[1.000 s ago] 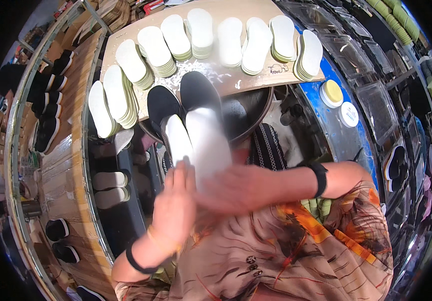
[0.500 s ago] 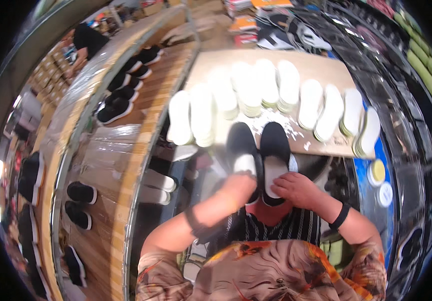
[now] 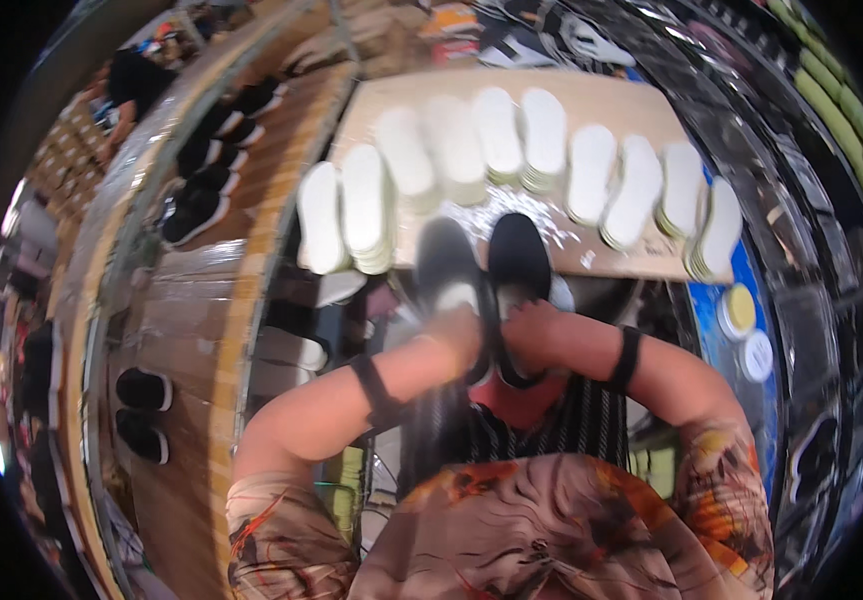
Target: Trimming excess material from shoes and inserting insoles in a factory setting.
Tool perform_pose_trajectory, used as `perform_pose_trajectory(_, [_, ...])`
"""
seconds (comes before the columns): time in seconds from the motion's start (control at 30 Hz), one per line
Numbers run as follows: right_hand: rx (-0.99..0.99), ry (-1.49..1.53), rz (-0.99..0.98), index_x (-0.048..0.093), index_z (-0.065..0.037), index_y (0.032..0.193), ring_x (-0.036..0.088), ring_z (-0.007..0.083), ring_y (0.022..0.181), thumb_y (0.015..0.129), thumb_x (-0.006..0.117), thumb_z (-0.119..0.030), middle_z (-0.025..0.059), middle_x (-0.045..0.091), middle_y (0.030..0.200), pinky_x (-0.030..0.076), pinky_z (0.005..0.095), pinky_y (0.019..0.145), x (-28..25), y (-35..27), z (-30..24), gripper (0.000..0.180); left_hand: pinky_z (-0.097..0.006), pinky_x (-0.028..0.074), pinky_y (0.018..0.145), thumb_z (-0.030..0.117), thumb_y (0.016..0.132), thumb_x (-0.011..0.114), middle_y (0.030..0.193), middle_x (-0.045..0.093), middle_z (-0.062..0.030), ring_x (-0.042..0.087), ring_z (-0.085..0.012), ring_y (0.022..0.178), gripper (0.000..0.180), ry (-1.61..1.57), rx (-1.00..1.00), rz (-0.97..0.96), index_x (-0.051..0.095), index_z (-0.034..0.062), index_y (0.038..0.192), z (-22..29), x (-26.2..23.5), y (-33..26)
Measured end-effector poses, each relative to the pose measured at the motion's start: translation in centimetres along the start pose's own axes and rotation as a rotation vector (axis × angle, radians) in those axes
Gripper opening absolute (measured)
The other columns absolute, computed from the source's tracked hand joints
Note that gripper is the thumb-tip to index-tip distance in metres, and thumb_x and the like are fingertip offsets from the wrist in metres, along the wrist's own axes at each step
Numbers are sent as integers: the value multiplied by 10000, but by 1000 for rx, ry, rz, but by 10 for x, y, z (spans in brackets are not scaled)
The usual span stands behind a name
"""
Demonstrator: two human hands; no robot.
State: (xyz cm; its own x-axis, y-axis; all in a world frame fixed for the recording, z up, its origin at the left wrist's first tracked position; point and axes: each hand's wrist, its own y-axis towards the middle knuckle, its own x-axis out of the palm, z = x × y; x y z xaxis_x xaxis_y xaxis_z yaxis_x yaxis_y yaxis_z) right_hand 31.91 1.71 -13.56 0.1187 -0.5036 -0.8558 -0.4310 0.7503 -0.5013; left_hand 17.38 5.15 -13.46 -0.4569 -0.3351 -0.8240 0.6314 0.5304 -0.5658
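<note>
"Hands?"
"Apart: left hand (image 3: 454, 335) in the left slip-on (image 3: 445, 255), right hand (image 3: 532, 331) in the right slip-on (image 3: 518, 252), toes toward the board (image 3: 606, 103); can't tell my grip."
"Insole (image 3: 459, 296)?"
"I'd smooth it flat, toe to heel."

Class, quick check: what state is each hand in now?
Left hand: at the left black shoe's opening; too blurred to tell open or closed.
Right hand: at the right black shoe's opening; finger grip cannot be told.
</note>
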Motion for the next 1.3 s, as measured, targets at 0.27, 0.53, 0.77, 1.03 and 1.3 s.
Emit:
perform_pose_trajectory(0.27, [-183, 432, 481, 594, -11, 957, 582, 260, 881, 693, 594, -130, 166, 590, 940, 464, 330, 768, -8, -24, 35, 290, -401, 425, 859, 268, 674, 696, 1114, 509, -264, 522, -363, 1013, 651, -434, 193, 196, 436, -54, 1177, -23, -28, -28])
perform_pose_trajectory(0.53, [308, 561, 765, 586, -14, 976, 555, 363, 920, 674, 669, -159, 200, 589, 957, 447, 405, 800, 46, -49, 86, 345, -407, 449, 562, 408, 771, 593, 583, 565, -116, 581, -309, 596, 349, -276, 251, 610, 549, 71, 691, 33, 17, -17])
perform_pose_trajectory(0.77, [376, 501, 550, 624, -78, 949, 592, 315, 862, 713, 622, -273, 134, 627, 907, 468, 404, 761, 95, -29, 87, 307, -339, 403, 442, 317, 650, 748, 528, 487, -113, 517, -287, 480, 347, -532, 69, 1048, 544, 38, 629, -25, -58, -149])
perform_pose_trajectory(1.03, [479, 460, 547, 647, -111, 850, 600, 323, 736, 702, 598, -293, 123, 627, 787, 474, 413, 647, 86, -28, 86, 239, -368, 350, 404, 359, 655, 734, 473, 423, -134, 435, -309, 421, 465, 62, -449, 1168, 409, 54, 521, -181, -67, -155])
perform_pose_trajectory(1.3, [457, 361, 235, 641, -123, 766, 584, 318, 618, 720, 593, -320, 113, 602, 685, 450, 428, 548, 114, -17, 95, 208, -370, 375, 415, 399, 660, 713, 508, 469, -129, 477, -314, 442, 432, 98, -267, 1307, 467, 51, 588, -306, -158, -10])
